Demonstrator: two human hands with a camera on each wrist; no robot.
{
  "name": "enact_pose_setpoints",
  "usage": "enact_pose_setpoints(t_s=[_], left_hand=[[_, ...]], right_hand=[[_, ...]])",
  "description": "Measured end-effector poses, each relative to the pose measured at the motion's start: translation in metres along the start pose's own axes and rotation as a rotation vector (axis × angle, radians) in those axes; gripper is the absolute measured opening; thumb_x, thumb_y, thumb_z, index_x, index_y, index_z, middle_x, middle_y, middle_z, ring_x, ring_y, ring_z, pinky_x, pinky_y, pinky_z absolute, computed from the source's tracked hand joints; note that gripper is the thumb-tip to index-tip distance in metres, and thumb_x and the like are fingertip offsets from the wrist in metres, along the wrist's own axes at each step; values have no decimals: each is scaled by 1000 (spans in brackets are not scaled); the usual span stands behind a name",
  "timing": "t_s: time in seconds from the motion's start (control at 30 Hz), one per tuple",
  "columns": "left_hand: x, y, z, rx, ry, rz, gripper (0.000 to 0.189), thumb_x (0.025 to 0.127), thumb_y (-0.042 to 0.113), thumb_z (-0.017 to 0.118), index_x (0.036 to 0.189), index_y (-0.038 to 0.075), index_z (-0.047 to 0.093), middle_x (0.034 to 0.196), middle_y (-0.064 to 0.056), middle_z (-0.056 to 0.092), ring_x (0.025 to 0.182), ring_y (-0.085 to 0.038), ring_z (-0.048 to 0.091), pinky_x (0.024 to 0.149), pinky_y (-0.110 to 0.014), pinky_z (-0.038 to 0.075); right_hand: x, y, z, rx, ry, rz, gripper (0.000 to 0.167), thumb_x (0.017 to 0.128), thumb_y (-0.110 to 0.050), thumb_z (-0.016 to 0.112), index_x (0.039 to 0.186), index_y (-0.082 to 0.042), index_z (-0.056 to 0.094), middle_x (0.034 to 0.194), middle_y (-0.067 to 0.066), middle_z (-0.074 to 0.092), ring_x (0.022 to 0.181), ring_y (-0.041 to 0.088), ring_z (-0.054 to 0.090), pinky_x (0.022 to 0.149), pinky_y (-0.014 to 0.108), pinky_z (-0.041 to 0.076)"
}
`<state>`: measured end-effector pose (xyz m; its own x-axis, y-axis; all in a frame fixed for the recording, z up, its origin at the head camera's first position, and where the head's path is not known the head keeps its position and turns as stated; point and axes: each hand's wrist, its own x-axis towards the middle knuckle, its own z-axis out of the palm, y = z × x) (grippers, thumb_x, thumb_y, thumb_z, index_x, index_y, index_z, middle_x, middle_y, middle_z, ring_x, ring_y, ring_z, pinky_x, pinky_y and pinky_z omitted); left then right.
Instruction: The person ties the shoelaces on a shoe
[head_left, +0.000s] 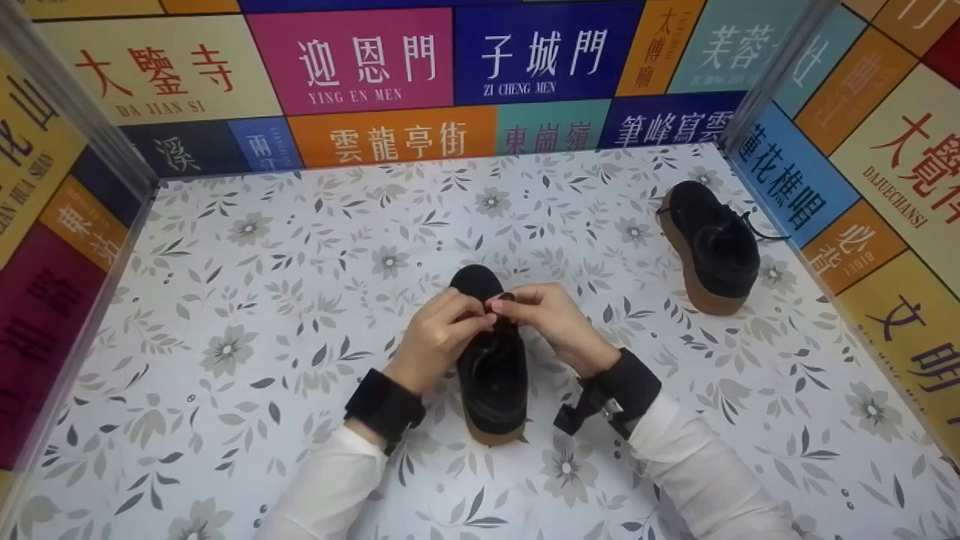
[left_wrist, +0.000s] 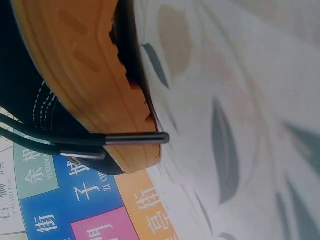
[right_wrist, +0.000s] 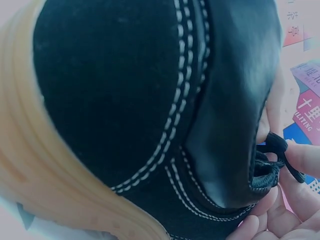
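Note:
A black shoe [head_left: 491, 382] with white stitching and a brown gum sole [left_wrist: 85, 65] stands upright on the floral surface, its toe pointing away from me. Over its tongue, my left hand [head_left: 442, 330] pinches the black shoelace between thumb and forefinger. My right hand [head_left: 559, 322] meets it from the other side, thumb and forefinger also pinching the lace. In the right wrist view a loop of the black shoelace [right_wrist: 277, 145] shows among the fingers above the tongue. Two lace ends with metal tips [left_wrist: 137, 139] hang beside the sole in the left wrist view.
A second black shoe [head_left: 712, 247] stands at the far right, a lace sticking out towards the side wall. Colourful panels [head_left: 360, 60] with Chinese lettering border the back and sides of the floral-patterned surface [head_left: 300, 225]. Both wrists wear black straps [head_left: 386, 409].

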<state>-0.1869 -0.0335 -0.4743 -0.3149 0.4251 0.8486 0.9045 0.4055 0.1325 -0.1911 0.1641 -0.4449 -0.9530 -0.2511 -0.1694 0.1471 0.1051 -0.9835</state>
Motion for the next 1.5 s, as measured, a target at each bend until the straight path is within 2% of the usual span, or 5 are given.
enact_pose_setpoints(t_s=[0.17,0.33,0.77,1.17,1.5], left_hand=[[0,0,2,5,3,-6,7,88,5,72,90,6,78,92,-6,68,83,-19,61,77,-24,55],[4,2,4,-50,14,-107,4,85,10,78,82,7,76,87,-4,68,84,-18,61,78,-22,54],[14,5,-2,-251,-57,-512,16,70,13,88,73,6,74,82,-5,66,83,-19,61,77,-24,53],[17,0,-1,-589,-186,-1030,32,73,5,88,94,3,64,88,-12,76,80,-12,71,74,-20,56],[20,5,-1,-591,-171,-1084,24,76,4,86,93,1,69,84,-13,76,74,-6,67,74,-19,54]], right_hand=[[1,2,0,5,2,9,9,90,-18,75,90,-10,78,83,-6,75,83,11,65,76,24,53],[2,2,0,-10,7,-3,6,90,-17,75,88,-12,78,82,-7,75,83,10,65,75,23,53],[1,1,1,-21,-10,-17,8,89,-13,74,94,-9,79,86,-10,76,88,9,66,80,23,53],[-1,0,-2,-73,-43,-49,24,90,-17,75,106,0,76,94,-6,78,96,12,69,88,26,52],[1,0,-2,-88,-26,-82,21,90,-16,75,105,-2,77,94,-6,78,93,11,69,85,25,53]])
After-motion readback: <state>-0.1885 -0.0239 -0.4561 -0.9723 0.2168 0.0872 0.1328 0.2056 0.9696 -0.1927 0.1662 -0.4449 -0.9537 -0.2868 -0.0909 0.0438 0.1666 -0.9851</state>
